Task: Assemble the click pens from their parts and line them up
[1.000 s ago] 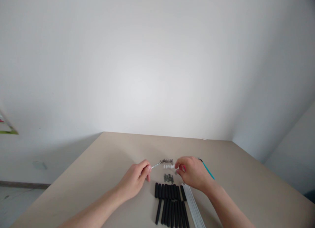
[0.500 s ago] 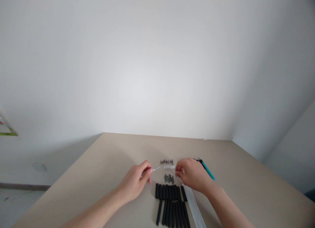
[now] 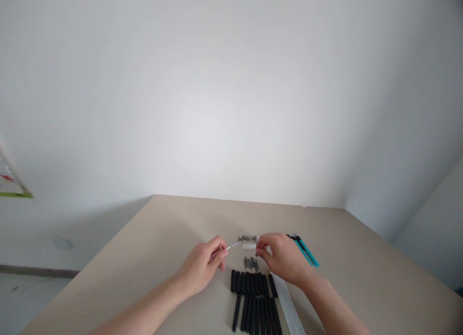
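Note:
My left hand (image 3: 208,258) is closed in a pinch around a thin white pen refill (image 3: 232,246), its tip pointing right and slightly away from me. My right hand (image 3: 277,253) has thumb and forefinger drawn together at the right end of a row of small white plastic pieces (image 3: 249,246); whatever lies in its fingertips is too small or hidden to make out. Just behind that row sit several small metal cone-shaped tips (image 3: 247,238). Several small grey metal springs or similar pieces (image 3: 251,263) lie nearer to me, between the hands.
Short black tubes (image 3: 247,282) lie side by side in front, with longer black tubes (image 3: 257,313) below them. A bundle of thin white rods (image 3: 288,301) stretches under my right forearm. Teal-and-black pen-like tools (image 3: 306,251) lie right. The beige table (image 3: 181,214) meets the wall behind.
The view has shifted slightly, moving everything a little to the right in the picture. My right hand's fingertips have come slightly left over the white pieces. The left hand keeps the refill pinched.

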Demonstrator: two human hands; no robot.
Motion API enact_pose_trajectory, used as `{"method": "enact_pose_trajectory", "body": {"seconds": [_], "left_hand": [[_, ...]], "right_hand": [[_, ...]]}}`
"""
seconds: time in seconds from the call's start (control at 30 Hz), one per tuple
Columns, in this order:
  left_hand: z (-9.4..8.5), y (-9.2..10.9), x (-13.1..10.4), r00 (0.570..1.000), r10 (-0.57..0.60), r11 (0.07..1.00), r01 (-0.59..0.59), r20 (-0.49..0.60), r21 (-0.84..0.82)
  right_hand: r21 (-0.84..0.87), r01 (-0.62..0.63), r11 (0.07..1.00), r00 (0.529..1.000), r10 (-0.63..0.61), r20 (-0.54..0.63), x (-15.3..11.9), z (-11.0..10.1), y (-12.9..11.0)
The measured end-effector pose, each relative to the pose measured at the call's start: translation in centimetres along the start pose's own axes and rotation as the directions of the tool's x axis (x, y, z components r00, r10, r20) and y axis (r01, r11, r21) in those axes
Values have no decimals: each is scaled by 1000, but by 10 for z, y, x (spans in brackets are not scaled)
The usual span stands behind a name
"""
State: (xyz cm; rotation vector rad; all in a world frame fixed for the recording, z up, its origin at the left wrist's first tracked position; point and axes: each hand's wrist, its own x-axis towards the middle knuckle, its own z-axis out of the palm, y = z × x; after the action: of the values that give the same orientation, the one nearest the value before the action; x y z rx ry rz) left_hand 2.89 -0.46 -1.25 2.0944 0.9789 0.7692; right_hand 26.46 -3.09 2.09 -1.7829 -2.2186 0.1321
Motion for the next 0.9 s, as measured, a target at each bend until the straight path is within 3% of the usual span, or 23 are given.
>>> {"method": "enact_pose_trajectory", "body": {"seconds": [0.27,0.57,0.9], "left_hand": [[0,1,-1,1000,4,1000,-4,-8,30],[2,-4,-1,1000,-27,999,27,-2,-23],[0,1,-1,1000,-10,998,9,13,55]], "right_hand": [[-67,-44,997,997,47,54,0,0,5],[-33,-42,999,999,43,28,0,-4,7],[102,122,987,987,-131,92,-6,-12,-5]]}}
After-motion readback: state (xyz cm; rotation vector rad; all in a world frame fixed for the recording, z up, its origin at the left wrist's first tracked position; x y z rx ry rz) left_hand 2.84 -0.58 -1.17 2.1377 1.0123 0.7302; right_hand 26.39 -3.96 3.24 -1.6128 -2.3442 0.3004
